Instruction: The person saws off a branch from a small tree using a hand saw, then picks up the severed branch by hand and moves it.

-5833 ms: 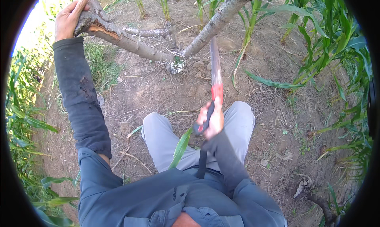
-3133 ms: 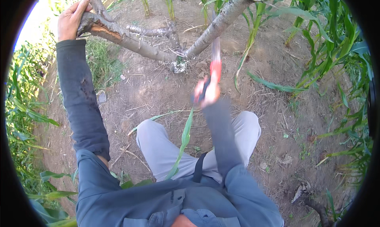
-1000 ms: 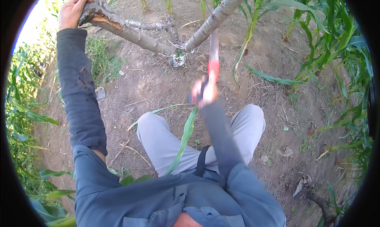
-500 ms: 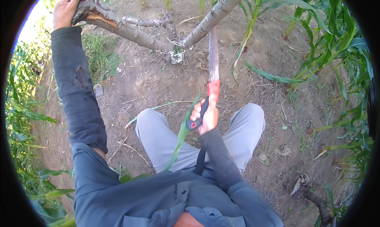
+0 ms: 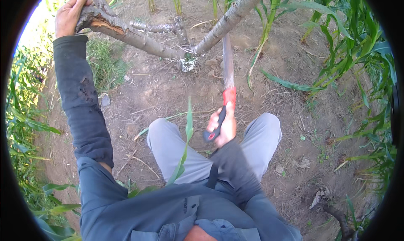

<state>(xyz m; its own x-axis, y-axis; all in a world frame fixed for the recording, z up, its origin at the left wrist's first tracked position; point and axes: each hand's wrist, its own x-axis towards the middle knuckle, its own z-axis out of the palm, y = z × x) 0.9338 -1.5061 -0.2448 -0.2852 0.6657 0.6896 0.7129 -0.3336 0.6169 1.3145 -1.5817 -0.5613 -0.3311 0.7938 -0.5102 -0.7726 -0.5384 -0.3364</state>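
Observation:
With its fingers wrapped round a black-and-red handle, my right hand [image 5: 226, 124] grips a pruning saw [image 5: 228, 66]. The blade points away from me, and its far end passes under the thick right-hand branch [image 5: 229, 19] of a small tree. At the upper left, my left hand [image 5: 68, 16] is closed on the end of the left branch [image 5: 130, 38], where the bark is split and orange-brown wood shows. Both branches meet at a low trunk [image 5: 188, 63] with whitish patches. Whether the saw teeth touch the wood is hidden.
Tall corn plants [image 5: 353, 43] crowd the right side, and more greenery [image 5: 25, 115] lines the left. A green leaf [image 5: 184, 152] rises before my legs. Dry bare soil [image 5: 139, 89] has straw and a grass tuft [image 5: 105, 62]. A dark branch [image 5: 343, 220] lies at lower right.
My right hand and the saw have moved slightly toward me and to the right. The green leaf by my legs has swung away from that hand. My left hand stays on the branch.

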